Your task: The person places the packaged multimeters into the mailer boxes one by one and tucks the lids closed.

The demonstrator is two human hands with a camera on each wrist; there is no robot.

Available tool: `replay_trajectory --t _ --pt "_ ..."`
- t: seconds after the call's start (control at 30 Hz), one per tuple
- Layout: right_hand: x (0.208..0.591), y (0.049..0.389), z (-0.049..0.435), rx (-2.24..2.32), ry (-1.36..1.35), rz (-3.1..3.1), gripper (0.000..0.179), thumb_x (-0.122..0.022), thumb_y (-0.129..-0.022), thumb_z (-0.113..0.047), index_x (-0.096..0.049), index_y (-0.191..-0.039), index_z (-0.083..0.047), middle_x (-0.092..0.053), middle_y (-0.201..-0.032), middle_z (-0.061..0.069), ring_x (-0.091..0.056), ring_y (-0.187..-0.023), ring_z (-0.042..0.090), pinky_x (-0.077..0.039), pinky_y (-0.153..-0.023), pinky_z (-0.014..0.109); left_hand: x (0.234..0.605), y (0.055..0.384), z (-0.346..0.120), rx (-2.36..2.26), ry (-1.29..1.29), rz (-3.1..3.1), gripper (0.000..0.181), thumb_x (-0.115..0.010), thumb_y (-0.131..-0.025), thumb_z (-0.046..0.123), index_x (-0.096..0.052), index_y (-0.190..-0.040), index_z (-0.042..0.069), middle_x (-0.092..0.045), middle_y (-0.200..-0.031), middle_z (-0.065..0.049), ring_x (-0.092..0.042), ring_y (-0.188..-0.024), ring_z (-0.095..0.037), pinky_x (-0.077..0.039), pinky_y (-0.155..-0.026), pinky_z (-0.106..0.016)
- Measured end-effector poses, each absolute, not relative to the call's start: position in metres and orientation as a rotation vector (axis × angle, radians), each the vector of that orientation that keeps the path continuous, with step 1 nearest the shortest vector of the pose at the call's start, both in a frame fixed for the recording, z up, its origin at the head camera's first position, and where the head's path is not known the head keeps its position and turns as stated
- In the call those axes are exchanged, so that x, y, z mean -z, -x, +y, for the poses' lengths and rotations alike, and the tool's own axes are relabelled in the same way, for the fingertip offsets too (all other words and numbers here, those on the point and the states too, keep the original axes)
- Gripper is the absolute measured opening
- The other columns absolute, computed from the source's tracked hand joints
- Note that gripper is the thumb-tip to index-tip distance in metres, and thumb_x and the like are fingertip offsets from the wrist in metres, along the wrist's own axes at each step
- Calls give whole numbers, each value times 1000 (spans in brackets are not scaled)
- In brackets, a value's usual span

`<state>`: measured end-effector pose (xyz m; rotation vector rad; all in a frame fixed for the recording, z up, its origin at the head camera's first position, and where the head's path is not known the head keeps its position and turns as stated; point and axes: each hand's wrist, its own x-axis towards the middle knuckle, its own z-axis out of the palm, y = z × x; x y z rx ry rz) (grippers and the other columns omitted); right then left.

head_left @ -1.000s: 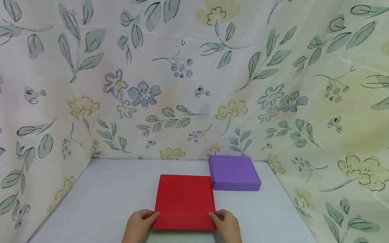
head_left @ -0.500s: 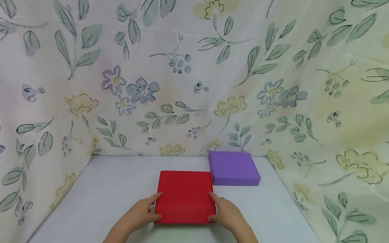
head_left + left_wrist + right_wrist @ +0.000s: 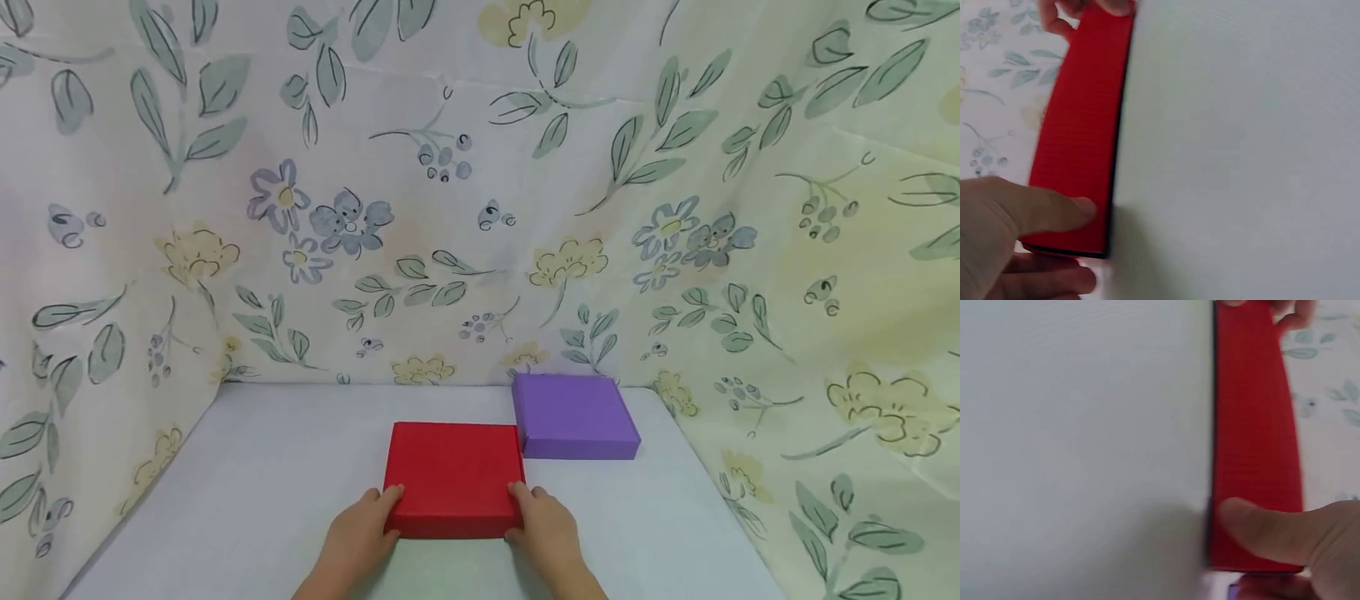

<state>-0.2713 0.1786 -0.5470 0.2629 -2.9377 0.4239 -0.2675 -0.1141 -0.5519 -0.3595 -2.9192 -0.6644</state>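
Note:
A flat red cardboard box (image 3: 454,467) lies on the table with its lid down and its front face toward me. My left hand (image 3: 357,533) grips its near left corner. In the left wrist view, the thumb (image 3: 1063,212) lies on the front face while other fingers (image 3: 1050,278) stay at the box's end. At the near right corner, my right hand (image 3: 550,533) holds the box in a similar way. Its thumb (image 3: 1260,528) presses the front face in the right wrist view, and the fingers behind are partly hidden.
A purple cardboard box (image 3: 576,417) of similar shape sits behind and to the right, close to the red box's far right corner. White cloth covers the table (image 3: 285,467). Floral fabric (image 3: 465,225) hangs at the back and along both sides.
The red box's front panel has folded down, so a front face now shows. Both hands moved from the panel's near corners to the box's sides and front. The purple box stays put.

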Motion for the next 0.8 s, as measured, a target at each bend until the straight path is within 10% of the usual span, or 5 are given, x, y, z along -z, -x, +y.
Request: replay_trajectory --t 0.8 --pt "544 333 159 -167 -270 -2695 56 -100 -55 -16 -73 -105 -12 -55 -100 13 -56 -89 28 -53 -68 41 534 313 -107 553 270 -2932 55 -96 -66 12 -67 -113 8 -66 -89 -6 -63 -79 -23 -58 -71 -41"
